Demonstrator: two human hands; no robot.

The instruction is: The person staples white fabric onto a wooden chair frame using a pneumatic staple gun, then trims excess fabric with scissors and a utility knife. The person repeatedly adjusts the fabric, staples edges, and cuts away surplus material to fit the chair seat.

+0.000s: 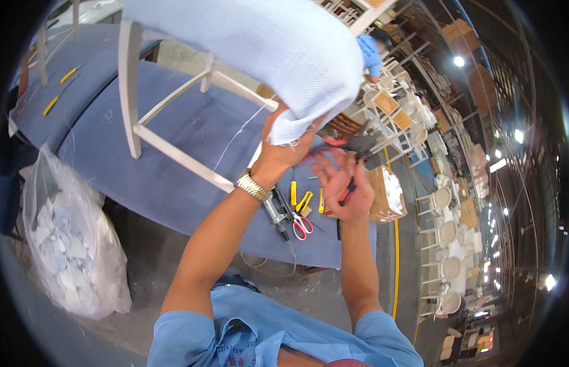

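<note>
A chair with off-white legs [130,92] and a light blue fabric cover [254,43] stands on a blue-covered table [174,202]. My left hand [284,153] is closed on a frayed flap of the fabric [283,127] at the chair's near right corner. To its right, my right hand [349,189] is curled around a hand tool with red and black handles [347,194]. That tool is partly hidden and blurred, so its kind is unclear. Beneath the fabric hangs a loose white thread [238,133].
Red-handled scissors [303,226], yellow-handled tools [304,200] and a grey metal tool with a hose [274,213] lie near the table's front edge. A plastic bag of scraps [76,244] stands left, a cardboard box [376,186] right. Another person [370,55] works beyond, near stacked chairs [397,116].
</note>
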